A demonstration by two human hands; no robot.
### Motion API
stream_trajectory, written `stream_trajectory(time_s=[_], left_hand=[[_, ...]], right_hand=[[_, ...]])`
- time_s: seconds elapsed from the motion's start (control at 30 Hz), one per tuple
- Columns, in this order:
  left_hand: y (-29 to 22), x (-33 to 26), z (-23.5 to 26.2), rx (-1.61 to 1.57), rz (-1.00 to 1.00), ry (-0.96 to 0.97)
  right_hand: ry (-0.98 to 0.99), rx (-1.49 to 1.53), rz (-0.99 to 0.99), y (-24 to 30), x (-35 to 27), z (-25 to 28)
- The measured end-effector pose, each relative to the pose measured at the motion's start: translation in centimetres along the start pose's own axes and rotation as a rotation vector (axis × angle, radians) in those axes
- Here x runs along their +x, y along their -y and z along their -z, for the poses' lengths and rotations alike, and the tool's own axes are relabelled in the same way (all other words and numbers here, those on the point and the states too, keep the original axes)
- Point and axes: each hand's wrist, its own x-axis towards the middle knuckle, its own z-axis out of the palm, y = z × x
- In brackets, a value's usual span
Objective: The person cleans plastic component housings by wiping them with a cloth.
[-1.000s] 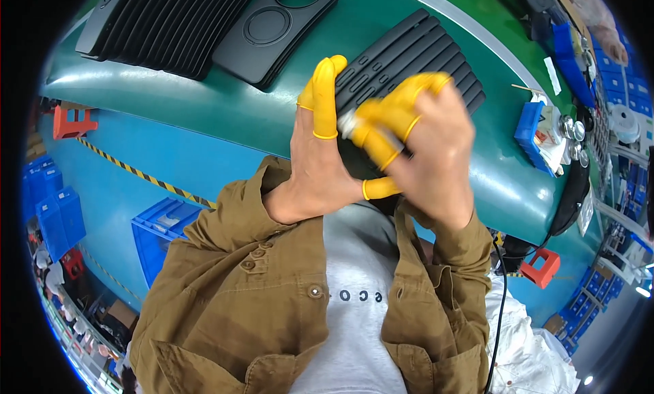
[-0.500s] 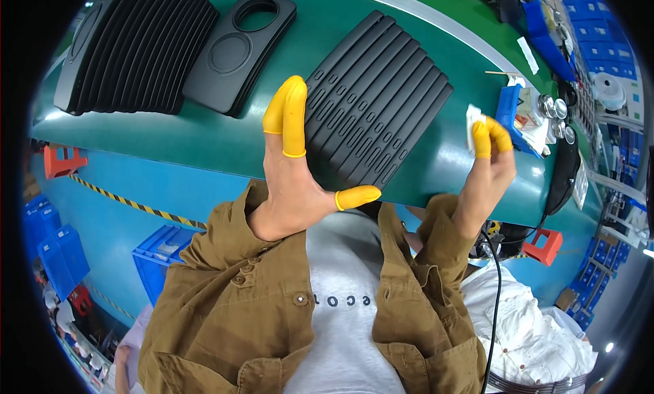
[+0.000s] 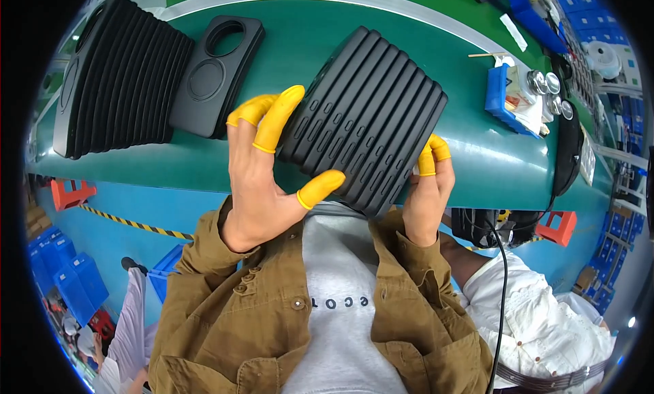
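In front of me a row of black plastic panels [image 3: 368, 114] stands on edge on the green table [image 3: 313, 26], with small slots along the near edges. My left hand [image 3: 262, 165], in yellow finger cots, is at the row's left end with thumb and fingers spread and nothing in them. At the right end, my right hand [image 3: 428, 193] has its cotted fingers bent together close to the last panel. A bit of white cloth [image 3: 415, 170] shows by its fingertips, mostly hidden. Left of the row lie a few flat black panels [image 3: 216, 77] with a round hole and a ring.
A larger row of black panels [image 3: 122, 80] stands at the far left. To the right are a blue tray [image 3: 501, 94], metal-lidded jars [image 3: 545, 84] and a black bag [image 3: 567, 162]. A person in white [image 3: 545, 319] sits at my right; a cable [image 3: 503, 292] hangs between us.
My right hand has moved left with the white cloth to the row's right end. My left hand has shifted left and down, fingers still spread. The view has tilted a little.
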Motion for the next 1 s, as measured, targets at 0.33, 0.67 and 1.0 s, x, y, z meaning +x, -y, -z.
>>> stream_trajectory(time_s=[0.33, 0.67, 1.0], left_hand=[[-4.1, -0.2, -2.5, 0.254, -0.077, 0.077], [-3.5, -0.3, -2.8, 0.259, -0.142, 0.053], [-3.1, -0.5, -3.1, 0.253, -0.158, 0.022]], right_hand=[[0.031, -0.001, -0.007, 1.4, -0.1, -0.6], [-0.192, -0.217, 0.191, 1.5, 3.9, 6.2], [-0.187, -1.008, 0.569, 1.6, 3.6, 7.5]])
